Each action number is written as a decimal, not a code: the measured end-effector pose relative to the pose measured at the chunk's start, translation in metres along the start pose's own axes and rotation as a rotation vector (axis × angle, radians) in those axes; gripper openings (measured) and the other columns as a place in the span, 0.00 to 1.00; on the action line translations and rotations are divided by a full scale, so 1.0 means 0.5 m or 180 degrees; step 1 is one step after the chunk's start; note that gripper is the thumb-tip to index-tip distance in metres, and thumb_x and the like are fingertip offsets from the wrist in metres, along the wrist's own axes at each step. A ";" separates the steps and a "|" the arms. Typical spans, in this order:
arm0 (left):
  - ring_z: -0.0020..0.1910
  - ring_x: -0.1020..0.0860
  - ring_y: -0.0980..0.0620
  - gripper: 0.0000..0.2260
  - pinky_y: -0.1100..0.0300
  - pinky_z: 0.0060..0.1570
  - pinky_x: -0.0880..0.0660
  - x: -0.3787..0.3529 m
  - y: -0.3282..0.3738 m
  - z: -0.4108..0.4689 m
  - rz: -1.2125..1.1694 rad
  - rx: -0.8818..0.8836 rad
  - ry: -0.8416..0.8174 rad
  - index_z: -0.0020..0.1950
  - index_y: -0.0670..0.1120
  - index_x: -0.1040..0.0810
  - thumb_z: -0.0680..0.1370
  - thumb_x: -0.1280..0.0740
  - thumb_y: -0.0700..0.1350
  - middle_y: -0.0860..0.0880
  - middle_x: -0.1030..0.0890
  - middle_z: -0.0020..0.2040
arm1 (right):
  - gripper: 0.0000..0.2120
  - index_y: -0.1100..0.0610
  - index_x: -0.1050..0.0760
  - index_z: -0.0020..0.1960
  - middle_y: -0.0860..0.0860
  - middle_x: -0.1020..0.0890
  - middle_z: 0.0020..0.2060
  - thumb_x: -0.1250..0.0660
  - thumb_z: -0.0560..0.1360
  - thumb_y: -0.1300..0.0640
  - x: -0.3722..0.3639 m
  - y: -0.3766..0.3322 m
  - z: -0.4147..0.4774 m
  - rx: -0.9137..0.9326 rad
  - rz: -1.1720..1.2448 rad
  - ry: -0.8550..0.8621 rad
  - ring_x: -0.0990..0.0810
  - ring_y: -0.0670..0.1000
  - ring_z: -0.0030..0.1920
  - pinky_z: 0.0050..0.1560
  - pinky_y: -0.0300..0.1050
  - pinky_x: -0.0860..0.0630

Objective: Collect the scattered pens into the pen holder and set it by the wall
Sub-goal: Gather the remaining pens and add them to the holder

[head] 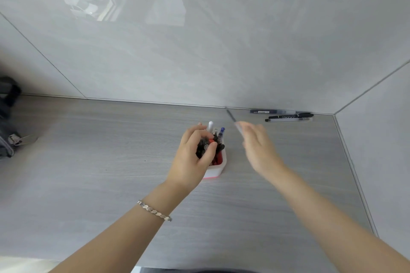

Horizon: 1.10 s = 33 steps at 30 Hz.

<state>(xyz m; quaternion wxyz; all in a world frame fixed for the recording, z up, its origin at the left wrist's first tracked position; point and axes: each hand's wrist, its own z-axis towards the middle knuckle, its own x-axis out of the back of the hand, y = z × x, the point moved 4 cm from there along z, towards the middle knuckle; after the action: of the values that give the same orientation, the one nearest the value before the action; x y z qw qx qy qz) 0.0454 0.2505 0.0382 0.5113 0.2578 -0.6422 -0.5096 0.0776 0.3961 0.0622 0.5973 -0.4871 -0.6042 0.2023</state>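
Note:
A white pen holder (218, 168) with a red inside stands mid-table, filled with several pens. My left hand (193, 155) curls over its left side and grips the bunch of pens in it. My right hand (258, 146), blurred by motion, hovers just right of the holder and holds a dark pen (231, 116) whose tip points toward the wall. Three pens lie by the wall at the back right: a dark blue pen (273, 111), a black marker (290, 116) and a clear pen (288, 119).
The grey wooden table (111, 162) meets a glossy grey wall (199, 51) at the back and a side wall (377, 139) on the right. A dark bag (8, 117) sits at the far left edge.

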 end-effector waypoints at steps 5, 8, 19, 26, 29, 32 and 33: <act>0.62 0.33 0.60 0.07 0.85 0.52 0.43 -0.002 0.000 0.000 0.0059 0.0031 -0.0050 0.47 0.51 0.29 0.76 0.36 0.38 0.50 0.30 0.59 | 0.17 0.49 0.21 0.53 0.48 0.28 0.32 0.38 0.73 0.67 0.139 -0.015 -0.042 0.0070 -0.0507 -0.0443 0.28 0.43 0.31 0.33 0.31 0.32; 0.62 0.34 0.60 0.06 0.85 0.52 0.43 -0.003 0.002 0.001 0.0068 0.0007 -0.0078 0.47 0.49 0.28 0.76 0.37 0.38 0.52 0.30 0.58 | 0.13 0.41 0.22 0.37 0.41 0.20 0.35 0.30 0.70 0.61 0.171 -0.045 -0.073 0.0145 -0.0846 -0.0440 0.23 0.36 0.37 0.38 0.24 0.31; 0.59 0.34 0.69 0.05 0.70 0.59 0.35 -0.005 0.002 0.003 0.0277 -0.0194 -0.0372 0.51 0.52 0.29 0.77 0.40 0.48 0.60 0.31 0.57 | 0.24 0.61 0.34 0.67 0.57 0.31 0.65 0.53 0.74 0.55 -0.074 -0.037 -0.030 0.1060 -0.0977 -0.0304 0.31 0.55 0.63 0.65 0.47 0.32; 0.57 0.35 0.73 0.06 0.82 0.52 0.39 -0.002 -0.002 0.004 0.0358 -0.0185 -0.0466 0.51 0.57 0.33 0.76 0.43 0.49 0.66 0.36 0.58 | 0.17 0.61 0.32 0.63 0.57 0.28 0.61 0.48 0.77 0.59 0.062 0.065 0.020 0.1379 -0.0491 0.0364 0.34 0.51 0.65 0.69 0.33 0.44; 0.56 0.36 0.75 0.05 0.83 0.51 0.39 -0.003 -0.004 0.004 0.0379 -0.0193 -0.0491 0.52 0.54 0.32 0.76 0.42 0.47 0.66 0.37 0.57 | 0.18 0.66 0.30 0.62 0.64 0.28 0.63 0.45 0.73 0.70 0.174 0.183 0.129 0.0455 -0.1354 0.0761 0.33 0.61 0.66 0.70 0.44 0.42; 0.56 0.37 0.77 0.06 0.84 0.49 0.39 -0.003 -0.004 0.004 0.0419 -0.0208 -0.0523 0.53 0.51 0.32 0.76 0.42 0.47 0.66 0.37 0.57 | 0.26 0.65 0.44 0.71 0.63 0.40 0.72 0.40 0.75 0.65 0.230 0.302 0.204 -0.0572 -0.2190 0.0219 0.45 0.61 0.73 0.74 0.54 0.46; 0.56 0.37 0.77 0.06 0.84 0.49 0.39 -0.003 -0.003 0.005 0.0438 -0.0206 -0.0526 0.53 0.52 0.32 0.76 0.42 0.48 0.66 0.37 0.57 | 0.28 0.65 0.46 0.72 0.62 0.42 0.73 0.40 0.76 0.61 0.235 0.324 0.217 -0.0682 -0.2342 0.0061 0.46 0.61 0.74 0.74 0.55 0.46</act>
<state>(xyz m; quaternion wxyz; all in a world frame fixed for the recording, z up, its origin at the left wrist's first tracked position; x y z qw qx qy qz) 0.0435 0.2522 0.0364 0.4985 0.1536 -0.6816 -0.5132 0.0562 0.6021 -0.0323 0.5813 -0.2992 -0.7508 -0.0945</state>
